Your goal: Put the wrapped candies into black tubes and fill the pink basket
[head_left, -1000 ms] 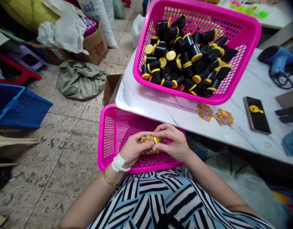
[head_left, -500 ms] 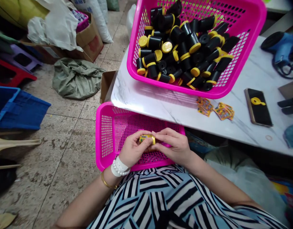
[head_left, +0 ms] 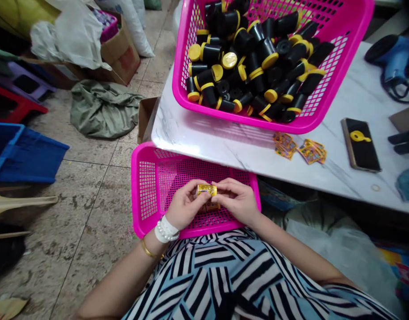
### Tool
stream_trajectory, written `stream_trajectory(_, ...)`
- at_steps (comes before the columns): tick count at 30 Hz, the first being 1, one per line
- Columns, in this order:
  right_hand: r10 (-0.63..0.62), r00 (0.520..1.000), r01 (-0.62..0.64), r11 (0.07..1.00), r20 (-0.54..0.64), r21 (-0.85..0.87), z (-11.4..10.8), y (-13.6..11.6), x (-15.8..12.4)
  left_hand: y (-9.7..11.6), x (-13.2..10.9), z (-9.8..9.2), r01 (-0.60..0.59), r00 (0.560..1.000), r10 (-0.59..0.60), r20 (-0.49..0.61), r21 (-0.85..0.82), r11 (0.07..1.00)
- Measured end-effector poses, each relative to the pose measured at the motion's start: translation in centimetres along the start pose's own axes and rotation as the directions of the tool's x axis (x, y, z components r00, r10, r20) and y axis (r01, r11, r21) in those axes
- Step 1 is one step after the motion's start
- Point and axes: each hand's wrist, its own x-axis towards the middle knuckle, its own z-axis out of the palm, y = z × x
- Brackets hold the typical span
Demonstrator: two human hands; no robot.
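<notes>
My left hand (head_left: 185, 204) is closed round a small yellow printed piece (head_left: 207, 190), its thumb lying across the front. At the piece's right end, my right hand (head_left: 239, 201) pinches with thumb and fingertips; the black part between them is mostly hidden by the fingers. Both hands are above the lower pink basket (head_left: 147, 191), where some orange printed pieces show just below the fingers. On the table, the upper pink basket (head_left: 244, 121) holds several black cylinders with yellow caps (head_left: 210, 53). Two small piles of orange printed cards (head_left: 312, 151) lie in front of it.
The white marbled table (head_left: 204, 142) has its edge just beyond my hands. On its right are a phone (head_left: 361, 144) with a yellow ring-shaped piece on it and a blue heat gun (head_left: 393, 62). A blue crate (head_left: 31, 153) and green sack (head_left: 102, 109) stand on the floor at left.
The view has shifted slightly. The yellow piece is turned a little in my left hand, and the fingers of my right hand have moved slightly at its right end.
</notes>
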Motion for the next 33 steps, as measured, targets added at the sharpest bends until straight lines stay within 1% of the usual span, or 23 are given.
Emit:
stream_trajectory(1, 0.099, 0.995, -0.099, 0.992, 0.005, 0.083, 0.2, 0.1, 0.0, 0.0, 0.1, 0.0, 0.006, 1.000, -0.006, -0.003, 0.012, 1.000)
stream_trajectory(3, 0.261, 0.961, -0.274, 0.936, 0.089, 0.221, 0.3, 0.1, 0.1, -0.3, 0.2, -0.2, 0.088, 0.995, -0.088, 0.048, 0.000, 0.996)
stream_trajectory(4, 0.305, 0.940, -0.337, 0.903, 0.154, 0.266, 0.2, 0.1, 0.2, -0.4, 0.2, -0.3, 0.140, 0.987, -0.139, 0.078, -0.011, 0.990)
stream_trajectory(6, 0.296, 0.919, -0.369, 0.877, 0.259, 0.308, -0.1, 0.0, 0.2, -0.5, 0.3, -0.5, 0.231, 0.967, -0.228, 0.114, -0.020, 0.973)
stream_trajectory(8, 0.209, 0.933, -0.301, 0.900, 0.294, 0.316, -0.5, -0.3, 0.1, -0.5, 0.4, -0.5, 0.313, 0.944, -0.308, 0.118, -0.022, 0.950)
stream_trajectory(11, 0.068, 0.973, -0.134, 0.943, 0.219, 0.304, -0.2, -0.5, -0.3, -0.3, 0.5, 0.0, 0.411, 0.905, -0.399, 0.147, -0.063, 0.909)
stream_trajectory(14, -0.041, 0.995, 0.010, 0.945, 0.088, 0.328, 1.0, -0.4, -0.7, -0.2, 0.4, 0.5, 0.421, 0.900, -0.386, 0.202, -0.174, 0.890)
stream_trajectory(16, -0.085, 0.996, 0.080, 0.947, 0.004, 0.310, 1.4, -0.5, -0.7, -0.3, 0.5, 0.5, 0.406, 0.909, -0.365, 0.202, -0.232, 0.884)
stream_trajectory(17, -0.122, 0.992, 0.125, 0.961, -0.026, 0.246, 1.2, -0.8, -0.6, -0.4, 0.5, 0.4, 0.397, 0.915, -0.361, 0.180, -0.241, 0.886)
stream_trajectory(18, -0.178, 0.983, 0.182, 0.974, -0.040, 0.133, 0.6, -1.1, -0.5, -0.4, 0.6, 0.3, 0.392, 0.919, -0.365, 0.151, -0.231, 0.891)
stream_trajectory(19, -0.246, 0.968, 0.245, 0.969, -0.044, -0.024, -0.3, -1.5, -0.2, -0.4, 0.7, 0.2, 0.390, 0.921, -0.373, 0.116, -0.200, 0.899)
stream_trajectory(20, -0.315, 0.948, 0.299, 0.931, -0.046, -0.211, -1.7, -2.0, 0.3, -0.3, 0.7, 0.0, 0.385, 0.923, -0.377, 0.077, -0.154, 0.910)
stream_trajectory(21, -0.374, 0.926, 0.323, 0.855, -0.053, -0.405, -3.4, -2.6, 0.8, -0.2, 0.8, -0.1, 0.372, 0.928, -0.370, 0.034, -0.096, 0.923)
stream_trajectory(22, -0.417, 0.904, 0.289, 0.757, -0.093, -0.586, -5.3, -3.1, 1.5, 0.0, 0.8, -0.3, 0.348, 0.937, -0.348, -0.009, -0.038, 0.937)
stream_trajectory(23, -0.440, 0.883, 0.187, 0.646, -0.162, -0.740, -7.2, -3.5, 2.3, 0.2, 0.7, -0.4, 0.312, 0.949, -0.311, -0.051, 0.015, 0.950)
stream_trajectory(24, -0.451, 0.861, 0.044, 0.526, -0.235, -0.849, -9.2, -3.9, 3.1, 0.4, 0.7, -0.4, 0.270, 0.960, -0.265, -0.091, 0.055, 0.961)
stream_trajectory(25, -0.443, 0.850, -0.097, 0.401, -0.285, -0.911, -10.9, -4.1, 4.0, 0.6, 0.6, -0.5, 0.229, 0.968, -0.218, -0.125, 0.080, 0.970)
stream_trajectory(26, -0.412, 0.856, -0.206, 0.281, -0.312, -0.937, -12.2, -4.3, 4.9, 0.7, 0.5, -0.5, 0.195, 0.972, -0.180, -0.149, 0.091, 0.977)
stream_trajectory(27, -0.365, 0.874, -0.272, 0.176, -0.320, -0.946, -13.1, -4.3, 5.7, 0.8, 0.5, -0.5, 0.170, 0.975, -0.154, -0.163, 0.090, 0.981)
stream_trajectory(28, -0.311, 0.898, -0.297, 0.093, -0.311, -0.950, -13.5, -4.3, 6.3, 0.8, 0.4, -0.4, 0.152, 0.976, -0.137, -0.168, 0.081, 0.985)
stream_trajectory(29, -0.259, 0.922, -0.287, 0.041, -0.288, -0.957, -13.5, -4.2, 6.7, 0.7, 0.4, -0.4, 0.141, 0.978, -0.128, -0.168, 0.070, 0.988)
stream_trajectory(31, -0.208, 0.953, -0.225, 0.008, -0.221, -0.974, -12.2, -3.9, 6.8, 0.6, 0.4, -0.4, 0.131, 0.981, -0.123, -0.149, 0.043, 0.990)
stream_trajectory(33, -0.221, 0.963, -0.157, 0.012, -0.155, -0.988, -10.3, -3.6, 6.0, 0.5, 0.4, -0.3, 0.131, 0.985, -0.125, -0.122, 0.037, 0.991)
